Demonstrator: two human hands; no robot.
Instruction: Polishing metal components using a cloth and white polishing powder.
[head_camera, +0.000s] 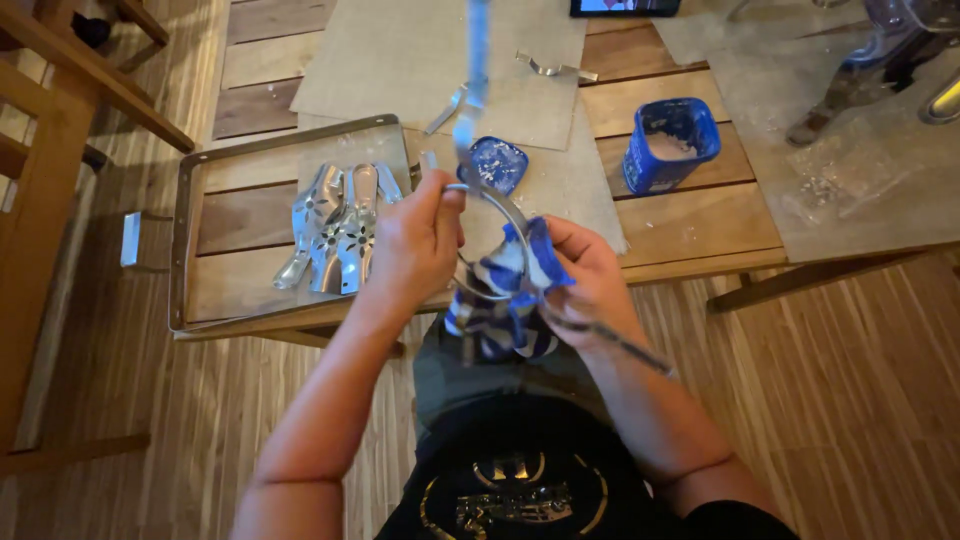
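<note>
Left hand (415, 240) is closing narrow around the upper end of a curved metal piece (505, 215), fingers pinching it at about 1 o'clock of the fist. Right hand (590, 280) is gripping a blue-and-white cloth (505, 300), fingers wrapped tight into it and pressing it against the lower part of the same metal curve. Cloth is bunching between the two hands, hanging down toward 6 o'clock over the person's lap. A thin metal rod (620, 345) is running out from under the right hand toward 4 o'clock; can't tell if it's part of the curved piece.

Work is sitting just off the near edge of the wooden table (690, 215), centre of view.

At 10 o'clock of the hands: shallow metal tray (182, 250) holding a stack of shiny pierced metal pieces (335, 230). At 12 o'clock: blue lid (497, 163) smeared with white paste. At 2 o'clock: open blue tub (672, 145) with white paste inside. Brown paper sheet (400, 60) is lying under lid, with a bent metal strip (555, 68) at 12 o'clock, well apart. A blurred blue-white streak is rising vertically to the top edge; can't tell what it is.
</note>
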